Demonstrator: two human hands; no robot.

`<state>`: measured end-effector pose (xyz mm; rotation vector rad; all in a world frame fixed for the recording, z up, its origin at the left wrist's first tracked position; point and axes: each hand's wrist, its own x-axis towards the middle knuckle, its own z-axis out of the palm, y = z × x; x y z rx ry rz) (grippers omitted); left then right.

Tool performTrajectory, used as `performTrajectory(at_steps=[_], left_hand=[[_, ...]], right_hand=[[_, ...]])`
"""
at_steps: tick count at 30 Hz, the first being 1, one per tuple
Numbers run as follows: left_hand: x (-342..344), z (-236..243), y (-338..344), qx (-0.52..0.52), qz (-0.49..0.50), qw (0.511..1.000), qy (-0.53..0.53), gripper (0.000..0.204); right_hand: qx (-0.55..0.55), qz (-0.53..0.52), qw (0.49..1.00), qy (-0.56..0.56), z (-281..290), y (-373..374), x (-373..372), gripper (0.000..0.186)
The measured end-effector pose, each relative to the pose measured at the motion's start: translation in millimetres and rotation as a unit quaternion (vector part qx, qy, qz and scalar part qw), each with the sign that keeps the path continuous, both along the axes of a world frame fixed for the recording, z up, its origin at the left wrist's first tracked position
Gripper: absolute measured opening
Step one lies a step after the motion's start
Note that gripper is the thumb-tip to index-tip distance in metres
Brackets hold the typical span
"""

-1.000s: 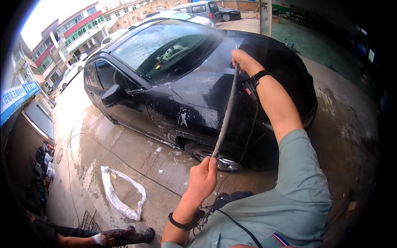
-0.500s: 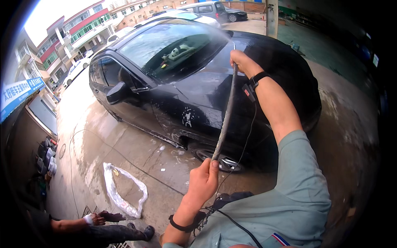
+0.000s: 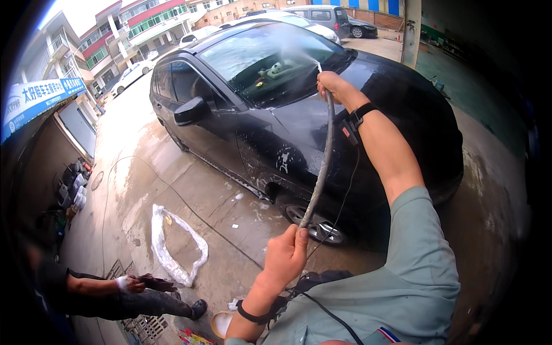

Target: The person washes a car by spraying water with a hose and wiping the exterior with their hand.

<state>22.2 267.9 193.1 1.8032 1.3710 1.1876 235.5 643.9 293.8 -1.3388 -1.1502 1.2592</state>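
Outdoor car-wash yard (image 3: 129,192), wet black car (image 3: 276,132), spraying hose (image 3: 326,155), drain grate (image 3: 150,328)

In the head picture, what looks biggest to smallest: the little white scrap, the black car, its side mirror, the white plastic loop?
1. Black car
2. White plastic loop
3. Side mirror
4. White scrap

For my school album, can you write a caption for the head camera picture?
Left hand and right hand grip a hose spraying toward the windshield of a black car.
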Motion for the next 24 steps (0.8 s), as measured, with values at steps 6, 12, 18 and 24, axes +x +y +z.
performTrajectory(at_steps=[6,12,18,24], left_hand=[[-17.3,-17.8,-17.3,0.002,0.044,0.999,0.013,0.035],[-32.7,-45.9,-38.5,-0.029,0.093,0.995,0.029,0.035],[-40.1,-60.0,-49.6,-0.045,0.125,0.991,0.015,0.036],[-52.6,-61.9,-57.0,-0.053,0.148,0.988,0.011,0.037]], right_hand=[[-0.022,0.091,0.995,0.016,5.7,-15.1,-59.3,0.013],[0.019,0.146,0.988,-0.038,-11.3,-23.1,-110.7,0.012],[-0.030,0.132,0.990,-0.049,-62.3,-9.9,-126.2,0.017],[-0.071,0.125,0.987,-0.065,-94.0,-7.5,-120.2,0.019]])
